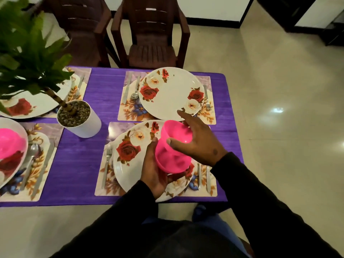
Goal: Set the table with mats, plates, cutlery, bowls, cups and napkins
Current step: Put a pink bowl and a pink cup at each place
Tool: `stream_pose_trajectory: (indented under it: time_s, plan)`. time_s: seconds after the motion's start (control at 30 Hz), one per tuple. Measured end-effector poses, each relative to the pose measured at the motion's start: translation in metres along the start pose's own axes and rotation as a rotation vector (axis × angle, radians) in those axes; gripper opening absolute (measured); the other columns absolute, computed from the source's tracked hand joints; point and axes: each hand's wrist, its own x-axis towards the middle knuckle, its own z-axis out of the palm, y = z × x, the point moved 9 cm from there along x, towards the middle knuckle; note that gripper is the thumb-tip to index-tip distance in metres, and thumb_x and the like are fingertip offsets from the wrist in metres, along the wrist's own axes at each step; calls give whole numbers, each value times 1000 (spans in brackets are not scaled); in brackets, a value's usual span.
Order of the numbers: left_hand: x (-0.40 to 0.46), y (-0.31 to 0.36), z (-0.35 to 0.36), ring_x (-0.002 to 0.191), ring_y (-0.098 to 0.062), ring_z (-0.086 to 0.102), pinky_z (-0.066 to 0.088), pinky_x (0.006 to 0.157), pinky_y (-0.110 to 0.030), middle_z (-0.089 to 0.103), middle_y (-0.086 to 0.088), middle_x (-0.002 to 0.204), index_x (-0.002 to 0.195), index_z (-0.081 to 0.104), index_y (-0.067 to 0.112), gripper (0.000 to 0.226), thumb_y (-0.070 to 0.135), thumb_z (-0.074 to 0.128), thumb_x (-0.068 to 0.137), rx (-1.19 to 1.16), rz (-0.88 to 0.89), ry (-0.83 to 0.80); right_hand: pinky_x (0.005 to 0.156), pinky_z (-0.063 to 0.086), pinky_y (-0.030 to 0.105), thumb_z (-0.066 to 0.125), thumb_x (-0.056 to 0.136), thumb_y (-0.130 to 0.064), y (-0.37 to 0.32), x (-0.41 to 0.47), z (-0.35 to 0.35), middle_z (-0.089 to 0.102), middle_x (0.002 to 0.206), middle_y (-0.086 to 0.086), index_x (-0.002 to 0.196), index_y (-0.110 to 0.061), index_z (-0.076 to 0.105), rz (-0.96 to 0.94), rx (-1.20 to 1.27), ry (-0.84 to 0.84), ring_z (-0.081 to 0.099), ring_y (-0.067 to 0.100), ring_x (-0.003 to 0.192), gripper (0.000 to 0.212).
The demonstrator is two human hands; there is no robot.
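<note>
While I watch via the head cam feed, the purple-clothed table point(96, 86) fills the frame, w/ two dark brown chairs point(150, 34) pushed in at its far side. Four floral mats are laid; nearest me is the near mat point(104, 183), w/ the far mat point(128, 112) just beyond it. A potted plant point(78, 118) in a white pot stands left of center, between the place settings. The far plate point(171, 92), white w/ red roses, sits on the far mat, a knife point(126, 90) and spoon point(135, 94) to its left, a fork point(206, 99) to its right. The near plate point(128, 148) lies on the near mat, partly hidden by my hands, a second fork point(107, 162) beside its left rim and more cutlery point(204, 177) at its right. At the left edge another pink bowl point(9, 144) rests on a plate point(16, 131).

Over the near plate I hold stacked pink bowls point(173, 151), tilted, mouth toward the far side. My left hand point(154, 174) cups the lower bowl from beneath, fingers curled round its base. My right hand point(197, 144) grips the upper bowl at the rim, thumb on the near wall, fingers spread over the far edge. Both sleeves point(260, 202) are dark.
</note>
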Motion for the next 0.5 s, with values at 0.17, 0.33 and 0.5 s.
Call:
stream_pose_trajectory:
  time_s: [0.17, 0.33, 0.5]
  plan:
    - [18, -19, 35, 93, -38, 74, 59, 82, -56, 76, -15, 107, 122, 64, 19, 62, 68, 55, 84, -8, 11, 57, 94, 52, 43, 58, 66, -79, 29, 9, -34, 45, 136, -5, 151, -37, 28, -49, -49, -20, 50, 15, 117, 99]
    - [39, -52, 90, 98, -38, 73, 60, 75, -50, 75, -17, 113, 132, 58, 22, 67, 70, 55, 85, -97, 57, 150, 107, 43, 44, 67, 61, -82, 66, 11, -76, 36, 149, -5, 152, -37, 21, -134, -177, -159, 38, 18, 134, 111]
    - [61, -84, 139, 109, -37, 70, 59, 82, -54, 70, -17, 123, 134, 59, 20, 66, 66, 59, 86, -300, 134, 174, 107, 33, 37, 78, 62, -71, 92, 8, -108, 37, 147, -1, 155, -32, 20, -277, -254, -238, 31, 19, 133, 116]
